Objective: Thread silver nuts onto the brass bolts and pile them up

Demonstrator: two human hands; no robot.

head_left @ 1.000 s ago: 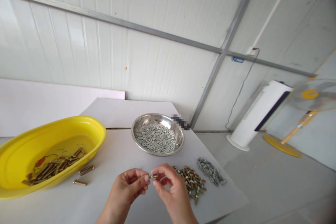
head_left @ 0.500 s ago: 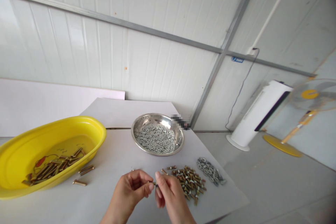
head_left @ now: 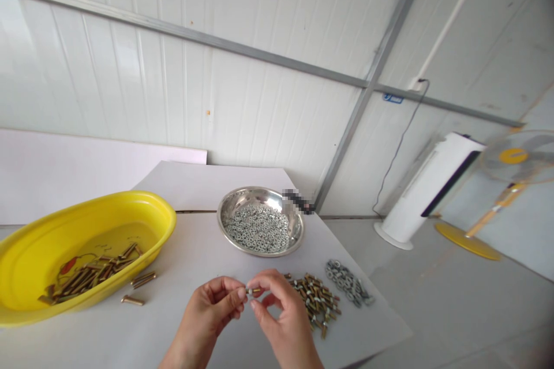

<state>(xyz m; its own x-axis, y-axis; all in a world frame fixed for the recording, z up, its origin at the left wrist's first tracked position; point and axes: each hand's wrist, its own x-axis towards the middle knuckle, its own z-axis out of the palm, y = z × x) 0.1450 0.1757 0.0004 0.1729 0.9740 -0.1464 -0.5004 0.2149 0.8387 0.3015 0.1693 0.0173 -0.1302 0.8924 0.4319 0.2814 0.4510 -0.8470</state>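
Pinched between the thumb and fingers of my left hand [head_left: 215, 308] is a small brass-coloured bolt [head_left: 256, 290]. A silvery nut [head_left: 249, 292] sits around its shaft, just beyond my fingertips. My right hand [head_left: 283, 311] curves around the bolt's free end, thumb and forefinger apart. The forefinger is close to the shaft; whether it touches I cannot tell. Partly behind my right hand lies a pile of bolts [head_left: 319, 301] with nuts on several of them. A heap of grey washers or larger nuts [head_left: 345, 281] lies to the right of that pile.
A steel bowl [head_left: 225, 236] of small nuts stands behind my hands. On the left, a yellow tub [head_left: 151, 207] holds loose bolts; a single bolt [head_left: 132, 300] and a few others lie beside it. The table's edge slants along the right. A yellow fan [head_left: 489, 213] stands beyond.
My right thumb and forefinger have parted from their pinch on the bolt, and the nut on its shaft now shows. My left hand keeps its hold, slightly further left.
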